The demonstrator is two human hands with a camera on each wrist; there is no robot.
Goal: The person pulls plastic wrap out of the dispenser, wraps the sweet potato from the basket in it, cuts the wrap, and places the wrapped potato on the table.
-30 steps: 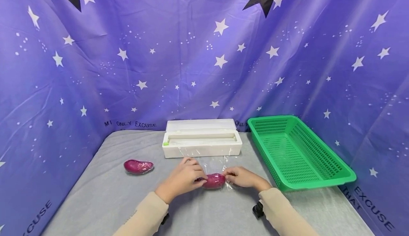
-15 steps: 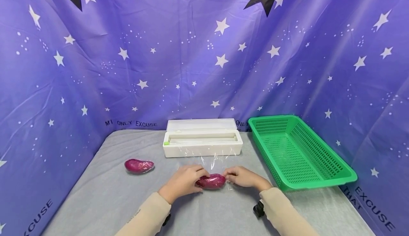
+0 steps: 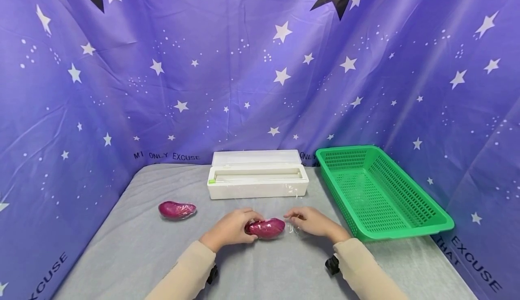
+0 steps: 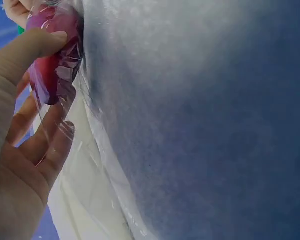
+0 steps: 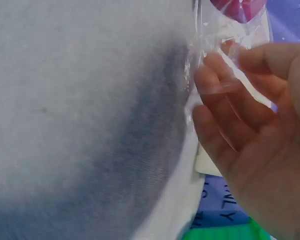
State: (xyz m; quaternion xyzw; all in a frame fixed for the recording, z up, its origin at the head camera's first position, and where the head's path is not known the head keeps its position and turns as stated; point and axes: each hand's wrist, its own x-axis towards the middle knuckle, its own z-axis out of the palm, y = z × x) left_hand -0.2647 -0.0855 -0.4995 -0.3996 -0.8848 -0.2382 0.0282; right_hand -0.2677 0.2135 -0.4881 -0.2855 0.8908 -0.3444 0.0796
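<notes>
Since half a second ago, the right hand [image 3: 313, 222] has eased away from the end of the eggplant [image 3: 268, 228], so a small gap now shows between its fingertips and the purple skin; the left hand [image 3: 232, 228] has moved little. The eggplant lies on the surface [image 3: 276, 273], between the hands and in front of the box [image 3: 258, 190], its right end now angled a little toward the box. The left hand grips its left end, the thumb pressed along one side and fingers on the other. The right hand's fingers are loosely bent and fairly spread, with clear film [image 5: 206, 30] lying across the fingertips; whether they pinch it cannot be told. The bright creases that stood up behind the eggplant half a second ago no longer show there; glints remain at its right end and on the box front. That suggests the film has been laid over the body, leaving the right end as the loose part to tuck in, while the left grip steadies the piece. The second eggplant [image 3: 176, 210], glossy with film, lies untouched on the left, and the basket [image 3: 406, 235] stays at the right, well apart from it.
</notes>
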